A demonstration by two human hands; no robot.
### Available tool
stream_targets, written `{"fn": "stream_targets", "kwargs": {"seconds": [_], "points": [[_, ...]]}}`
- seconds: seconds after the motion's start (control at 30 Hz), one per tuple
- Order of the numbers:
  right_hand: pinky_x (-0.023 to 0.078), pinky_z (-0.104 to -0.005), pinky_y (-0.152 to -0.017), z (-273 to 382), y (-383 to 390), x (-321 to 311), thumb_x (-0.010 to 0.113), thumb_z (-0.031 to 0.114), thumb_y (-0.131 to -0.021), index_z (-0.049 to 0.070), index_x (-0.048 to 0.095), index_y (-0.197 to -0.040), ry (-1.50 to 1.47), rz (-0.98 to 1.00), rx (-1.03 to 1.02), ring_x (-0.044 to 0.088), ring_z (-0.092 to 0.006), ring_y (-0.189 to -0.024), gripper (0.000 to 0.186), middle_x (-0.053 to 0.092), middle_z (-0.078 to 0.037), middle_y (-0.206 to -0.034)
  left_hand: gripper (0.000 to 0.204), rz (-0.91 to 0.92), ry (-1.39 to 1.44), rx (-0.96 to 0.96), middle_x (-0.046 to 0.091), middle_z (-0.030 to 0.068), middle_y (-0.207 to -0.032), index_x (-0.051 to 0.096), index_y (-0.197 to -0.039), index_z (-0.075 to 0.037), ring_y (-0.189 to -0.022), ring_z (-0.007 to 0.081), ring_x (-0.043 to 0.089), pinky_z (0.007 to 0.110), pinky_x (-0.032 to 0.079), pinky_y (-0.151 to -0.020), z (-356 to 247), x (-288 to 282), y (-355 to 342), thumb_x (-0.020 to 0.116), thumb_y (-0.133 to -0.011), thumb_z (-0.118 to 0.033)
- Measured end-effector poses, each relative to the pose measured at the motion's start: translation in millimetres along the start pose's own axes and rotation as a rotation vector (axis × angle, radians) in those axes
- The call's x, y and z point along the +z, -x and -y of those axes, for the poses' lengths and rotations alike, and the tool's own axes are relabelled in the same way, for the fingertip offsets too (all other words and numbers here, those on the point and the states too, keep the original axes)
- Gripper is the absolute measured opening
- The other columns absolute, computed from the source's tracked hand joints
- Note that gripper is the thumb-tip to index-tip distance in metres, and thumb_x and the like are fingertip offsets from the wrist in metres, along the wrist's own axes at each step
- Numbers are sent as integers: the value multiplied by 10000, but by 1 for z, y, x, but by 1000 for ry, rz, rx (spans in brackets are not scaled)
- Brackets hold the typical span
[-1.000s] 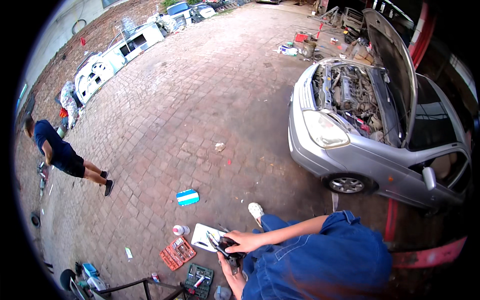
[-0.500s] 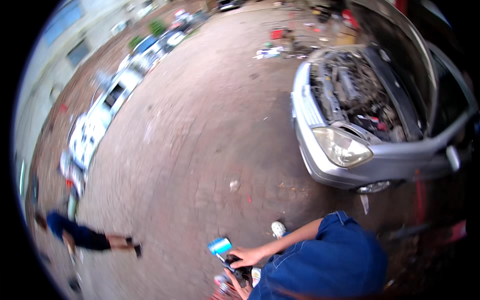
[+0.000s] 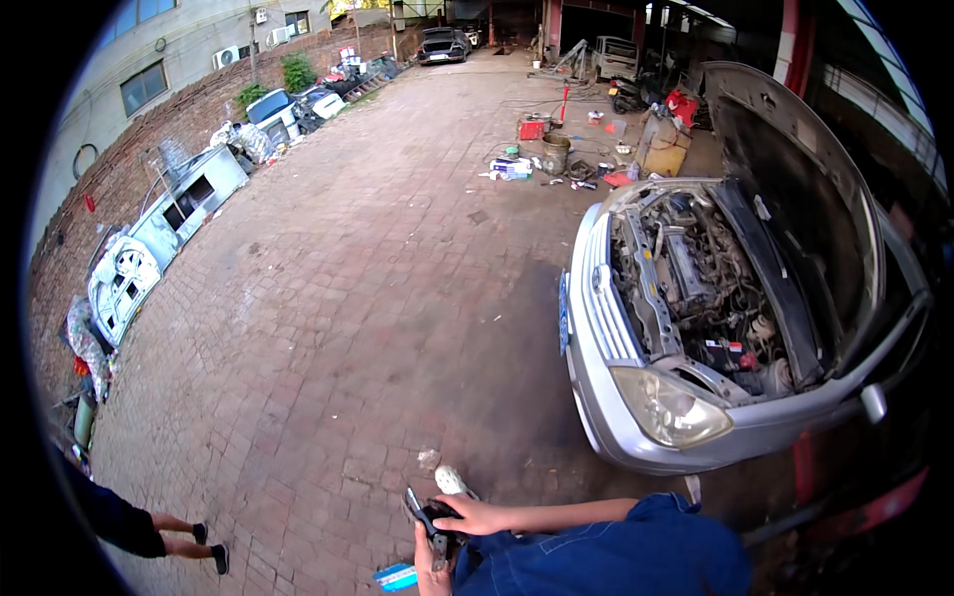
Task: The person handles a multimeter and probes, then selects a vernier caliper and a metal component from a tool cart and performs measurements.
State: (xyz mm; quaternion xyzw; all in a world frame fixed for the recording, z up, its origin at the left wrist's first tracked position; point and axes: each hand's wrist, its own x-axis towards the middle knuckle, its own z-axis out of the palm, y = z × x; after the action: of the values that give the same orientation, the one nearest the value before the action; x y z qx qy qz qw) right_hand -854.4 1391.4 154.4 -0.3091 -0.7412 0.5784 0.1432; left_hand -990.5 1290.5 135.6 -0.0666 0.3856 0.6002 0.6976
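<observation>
My right hand [image 3: 475, 517] comes in from the right, its fingers closed over the top of a small black part [image 3: 425, 515] with a shiny, thin metal edge. Under it, my left hand [image 3: 428, 568] is wrapped round the lower side of the same part. What kind of part it is cannot be made out. A blue-and-white flat packet or box [image 3: 396, 578] shows just left of my left hand, seemingly on the paving. My blue clothing [image 3: 616, 551] fills the lower right, and a white shoe [image 3: 452, 482] shows beyond my hands.
A silver car [image 3: 646, 397] with its hood up stands at the right, engine bay exposed. At the lower left another person [image 3: 119, 517] in dark clothes stands. Car panels [image 3: 189, 204] lean along the brick wall; a bucket [image 3: 556, 154] and red box [image 3: 532, 129] sit farther off.
The view has tilted and swung, so the car and ground litter sit lower in it. The white shoe and my hands have shifted left in the picture; both hands still hold the black part.
</observation>
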Motion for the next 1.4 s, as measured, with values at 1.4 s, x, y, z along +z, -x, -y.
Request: {"fn": "stream_targets", "kwargs": {"seconds": [1.4], "points": [[510, -256, -586, 85, -432, -141, 859, 140, -646, 10, 403, -1240, 233, 1954, -288, 607, -133, -755, 760, 598, -99, -986, 466, -412, 751, 1283, 671, 102, -975, 564, -1179, -17, -797, 174, 674, 308, 565, -661, -87, 221, -240, 536, -941, -416]]}}
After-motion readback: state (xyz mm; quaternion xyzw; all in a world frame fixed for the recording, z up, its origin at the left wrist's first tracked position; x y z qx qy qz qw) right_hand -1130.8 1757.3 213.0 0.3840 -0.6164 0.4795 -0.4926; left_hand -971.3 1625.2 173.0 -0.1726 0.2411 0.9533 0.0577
